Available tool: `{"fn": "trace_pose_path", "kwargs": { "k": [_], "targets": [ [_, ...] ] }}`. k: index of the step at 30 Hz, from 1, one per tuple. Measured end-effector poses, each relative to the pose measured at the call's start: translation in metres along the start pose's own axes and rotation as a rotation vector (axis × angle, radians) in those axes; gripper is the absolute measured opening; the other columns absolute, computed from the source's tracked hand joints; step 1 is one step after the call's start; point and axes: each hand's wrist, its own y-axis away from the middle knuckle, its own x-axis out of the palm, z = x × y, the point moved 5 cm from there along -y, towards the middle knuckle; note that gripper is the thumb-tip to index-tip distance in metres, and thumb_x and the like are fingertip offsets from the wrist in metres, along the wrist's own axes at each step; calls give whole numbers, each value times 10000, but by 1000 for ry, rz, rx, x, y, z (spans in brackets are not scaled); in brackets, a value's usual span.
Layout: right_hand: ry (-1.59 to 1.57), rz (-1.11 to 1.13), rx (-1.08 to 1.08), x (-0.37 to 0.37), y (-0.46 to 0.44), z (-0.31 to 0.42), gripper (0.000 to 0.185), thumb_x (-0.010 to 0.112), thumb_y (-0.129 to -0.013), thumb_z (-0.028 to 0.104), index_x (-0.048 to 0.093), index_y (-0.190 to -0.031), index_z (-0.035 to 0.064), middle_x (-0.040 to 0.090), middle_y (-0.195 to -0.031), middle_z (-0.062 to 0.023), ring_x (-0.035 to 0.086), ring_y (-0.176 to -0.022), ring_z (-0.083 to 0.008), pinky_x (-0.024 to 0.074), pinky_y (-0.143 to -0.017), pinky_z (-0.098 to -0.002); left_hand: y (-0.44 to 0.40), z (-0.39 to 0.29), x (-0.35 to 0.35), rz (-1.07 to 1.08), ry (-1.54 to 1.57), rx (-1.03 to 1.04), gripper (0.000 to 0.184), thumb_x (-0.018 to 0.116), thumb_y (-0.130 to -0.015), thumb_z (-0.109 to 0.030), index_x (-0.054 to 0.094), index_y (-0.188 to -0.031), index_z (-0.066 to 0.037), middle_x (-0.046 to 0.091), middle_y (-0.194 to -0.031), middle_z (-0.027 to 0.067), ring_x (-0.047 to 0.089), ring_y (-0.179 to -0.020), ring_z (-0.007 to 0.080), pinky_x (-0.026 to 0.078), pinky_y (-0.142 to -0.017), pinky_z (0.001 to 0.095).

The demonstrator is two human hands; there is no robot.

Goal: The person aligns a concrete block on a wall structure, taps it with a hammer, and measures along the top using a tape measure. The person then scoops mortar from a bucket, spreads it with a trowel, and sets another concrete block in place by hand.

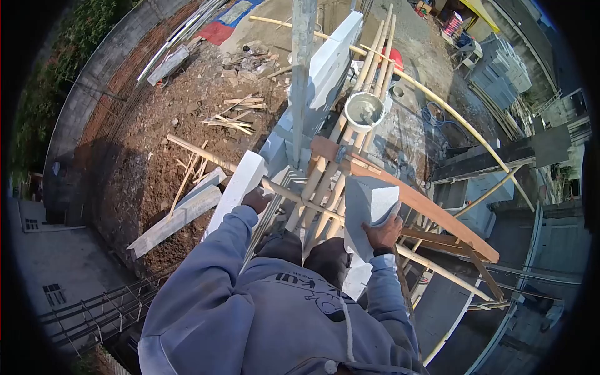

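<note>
On the right, my right hand (384,234) grips the lower right side of a pale block (369,203), which is held tilted over the bamboo poles. My left hand (257,199) rests by the end of a white block wall (237,187), next to a bamboo pole (281,191) that crosses in front of me. Its fingers are bent, and what they touch is partly hidden. Beyond both hands, a bucket (364,111) with grey material in it sits on the bamboo poles.
An upright grey post (304,81) stands ahead beside more white wall (331,53). A brown wooden beam (425,203) slants down to the right. Long curved bamboo (450,106) spans the right side. Ground with wood scraps (240,115) lies far below on the left.
</note>
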Motion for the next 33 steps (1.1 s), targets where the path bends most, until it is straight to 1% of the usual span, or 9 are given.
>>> {"fn": "trace_pose_path", "kwargs": {
  "k": [3, 7, 11, 13, 18, 22, 30, 32, 33],
  "targets": [
    [-31, -8, -64, 6, -64, 9, 1208, 839, -490, 317, 127, -1448, 129, 394, -1220, -266, 389, -1154, -424, 322, -984, -489, 17, -11, -23, -56, 123, -16, 628, 650, -766, -462, 561, -1140, 34, 610, -1095, 222, 586, -1031, 320, 449, -895, 374],
    [28, 87, -36, 9, -130, 42, 1198, 850, -493, 331, 154, -1438, 91, 324, -1324, -297, 327, -1243, -432, 296, -1027, -488, 21, 58, -16, -122, 222, -293, 625, 648, -764, -470, 571, -1128, 33, 610, -1097, 224, 576, -1049, 330, 445, -903, 374],
    [115, 123, -219, 38, -205, 60, 1017, 849, -462, 329, 372, -1284, -35, 453, -1213, -269, 426, -1158, -405, 356, -985, -452, 40, 103, 2, -423, 399, -648, 594, 650, -750, -463, 598, -1087, 23, 613, -1104, 213, 579, -1045, 335, 441, -917, 382],
    [174, 284, -215, 41, -229, 93, 1104, 846, -494, 351, 272, -1387, 44, 381, -1269, -253, 359, -1230, -398, 337, -1012, -451, 36, 95, 11, -423, 415, -709, 564, 638, -752, -463, 614, -1065, 6, 621, -1083, 212, 587, -1026, 335, 449, -894, 390],
    [349, 252, -490, 84, -284, 151, 1059, 838, -493, 373, 322, -1349, 23, 394, -1250, -246, 412, -1178, -399, 384, -966, -461, -13, 43, 68, -578, 626, -557, 495, 590, -792, -449, 627, -1049, -28, 649, -977, 181, 617, -933, 306, 461, -823, 381],
    [395, 197, -698, 143, -328, 188, 1021, 832, -506, 370, 337, -1326, 18, 414, -1231, -257, 427, -1147, -411, 369, -966, -471, -64, 5, 86, -511, 711, -402, 468, 608, -805, -410, 603, -1060, -18, 652, -967, 179, 627, -924, 300, 475, -813, 362],
    [123, -41, -1182, 272, -389, 263, 763, 818, -572, 293, 473, -1166, -38, 498, -1104, -302, 478, -1049, -423, 400, -893, -453, -202, 59, 132, -601, 1060, -76, 357, 645, -842, -205, 551, -1085, 38, 654, -898, 118, 620, -867, 153, 481, -781, 273],
    [-32, 218, -1250, 305, -387, 287, 674, 818, -572, 301, 565, -1126, 12, 461, -1204, -252, 494, -1042, -398, 410, -894, -438, -225, 72, 140, -626, 1137, 12, 372, 653, -847, -234, 551, -1066, 49, 644, -890, 107, 605, -843, 133, 475, -768, 267],
    [124, 101, -1426, 334, -402, 292, 696, 817, -575, 292, 545, -1144, -3, 484, -1152, -256, 509, -1018, -389, 409, -896, -438, -230, 74, 136, -620, 1106, -7, 370, 650, -849, -236, 552, -1066, 47, 642, -895, 113, 603, -835, 138, 474, -764, 270]
  ]
}}
